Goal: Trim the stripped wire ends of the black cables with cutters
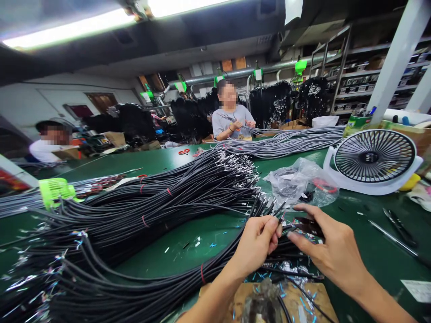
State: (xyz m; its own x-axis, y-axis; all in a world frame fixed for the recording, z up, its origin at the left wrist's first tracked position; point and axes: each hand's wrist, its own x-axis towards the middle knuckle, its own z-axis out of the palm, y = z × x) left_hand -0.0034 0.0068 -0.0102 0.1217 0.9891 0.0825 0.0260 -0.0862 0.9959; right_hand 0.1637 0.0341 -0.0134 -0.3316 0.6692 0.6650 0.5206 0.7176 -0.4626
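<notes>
Two hands: left hand [256,244] pinches black cable [266,211] ends; right hand [332,249] half-closed on them; no legible writing.

Cable bundle [151,211] lies left of fan [373,157] on table [370,233].

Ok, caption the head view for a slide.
Both hands, left hand and right hand, pinch black cable ends over a green table.
</notes>
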